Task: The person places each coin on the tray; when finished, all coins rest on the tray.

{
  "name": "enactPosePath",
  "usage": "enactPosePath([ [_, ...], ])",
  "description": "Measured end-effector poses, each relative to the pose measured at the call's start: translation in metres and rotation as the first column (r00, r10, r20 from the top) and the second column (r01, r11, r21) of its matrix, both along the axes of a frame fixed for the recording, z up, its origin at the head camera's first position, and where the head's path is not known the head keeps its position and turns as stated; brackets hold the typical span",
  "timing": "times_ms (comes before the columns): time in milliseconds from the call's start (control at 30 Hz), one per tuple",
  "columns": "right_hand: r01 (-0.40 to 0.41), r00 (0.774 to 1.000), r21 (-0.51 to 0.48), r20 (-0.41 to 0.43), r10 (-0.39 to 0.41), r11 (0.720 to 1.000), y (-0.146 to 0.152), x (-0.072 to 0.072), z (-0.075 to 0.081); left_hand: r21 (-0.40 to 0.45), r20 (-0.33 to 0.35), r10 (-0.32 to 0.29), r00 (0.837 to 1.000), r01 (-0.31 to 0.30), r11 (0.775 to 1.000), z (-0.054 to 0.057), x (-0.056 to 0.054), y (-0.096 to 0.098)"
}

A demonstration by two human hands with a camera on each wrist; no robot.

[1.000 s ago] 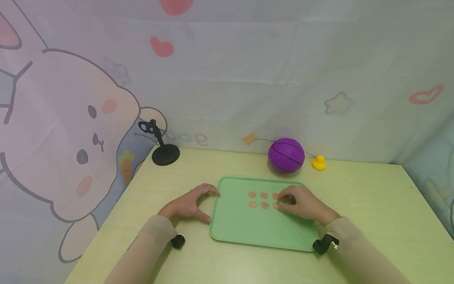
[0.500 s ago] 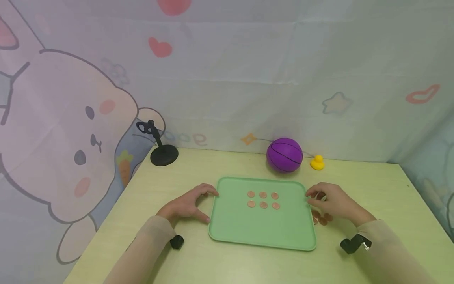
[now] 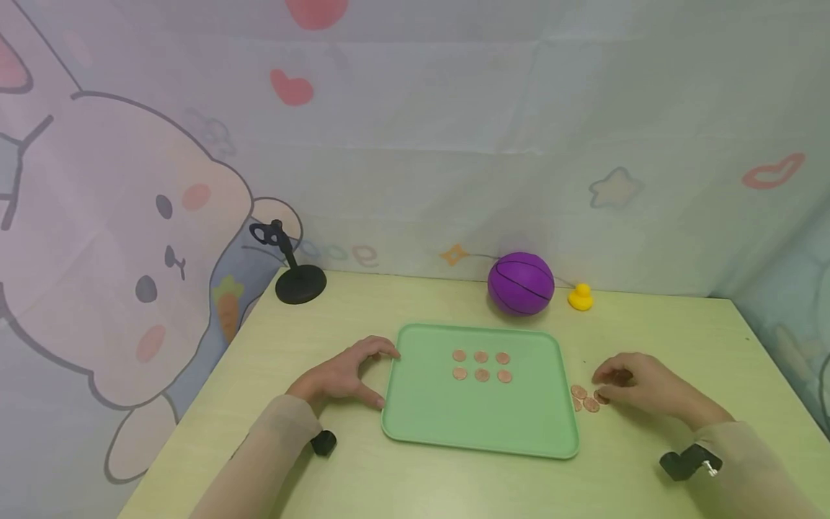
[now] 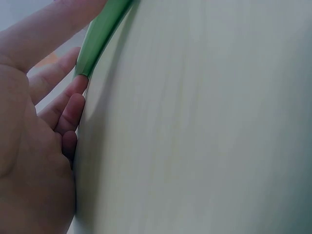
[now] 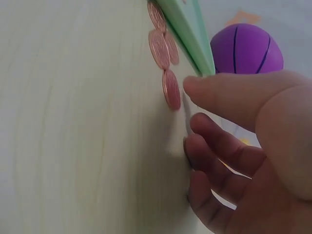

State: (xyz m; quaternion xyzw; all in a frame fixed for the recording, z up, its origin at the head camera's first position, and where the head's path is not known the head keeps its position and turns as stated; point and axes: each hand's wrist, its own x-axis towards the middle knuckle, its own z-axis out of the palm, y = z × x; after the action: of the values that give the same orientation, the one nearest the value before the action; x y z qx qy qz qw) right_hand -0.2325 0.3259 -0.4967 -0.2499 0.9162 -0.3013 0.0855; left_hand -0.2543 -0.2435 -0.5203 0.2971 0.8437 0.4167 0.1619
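On a green tray [image 3: 473,418] lie copper coins [image 3: 482,375] in two rows of three. My left hand [image 3: 340,371] rests at the tray's left edge, thumb and fingers spread apart, their tips touching the rim. In the left wrist view, fingertips meet the green tray wall [image 4: 100,41]. Beside the tray's right edge, several more copper coins [image 3: 591,404] lie close together on the table. My right hand [image 3: 642,386] is just over the rightmost of these, its fingers loosely bent. The right wrist view shows the thumb tip close by the nearest coin [image 5: 171,90], with nothing held.
A purple ball [image 3: 521,284] and a yellow rubber duck [image 3: 581,297] sit behind the tray. At the back left stands a black stand [image 3: 300,283] with a round base. A printed cloth backdrop [image 3: 415,144] rises behind the pale wooden table [image 3: 350,476].
My right hand has moved off the tray to the right, down to the loose coins. The two rightmost coins in the rows, partly covered before, now show fully. The left hand stays at the rim.
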Motion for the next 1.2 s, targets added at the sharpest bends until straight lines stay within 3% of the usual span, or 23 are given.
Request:
enactPosePath([
  [300, -0.04, 0.996, -0.016, 0.074, 0.041, 0.999, 0.0108, 0.0038, -0.0026, 0.001, 0.001, 0.001, 1.0, -0.001, 1.0, 0.0005, 0.0003, 0.0003],
  [833, -0.055, 0.993, -0.044, 0.099, 0.059, 0.998, 0.0084, 0.0011, -0.002, -0.009, 0.002, 0.008, 1.0, -0.008, 1.0, 0.0047, 0.0019, 0.001],
  [1200, -0.162, 0.983, -0.069, 0.074, 0.167, 0.984, 0.0074, -0.0035, 0.0017, -0.012, 0.002, 0.005, 1.0, -0.005, 1.0, 0.0027, 0.0017, 0.0012],
])
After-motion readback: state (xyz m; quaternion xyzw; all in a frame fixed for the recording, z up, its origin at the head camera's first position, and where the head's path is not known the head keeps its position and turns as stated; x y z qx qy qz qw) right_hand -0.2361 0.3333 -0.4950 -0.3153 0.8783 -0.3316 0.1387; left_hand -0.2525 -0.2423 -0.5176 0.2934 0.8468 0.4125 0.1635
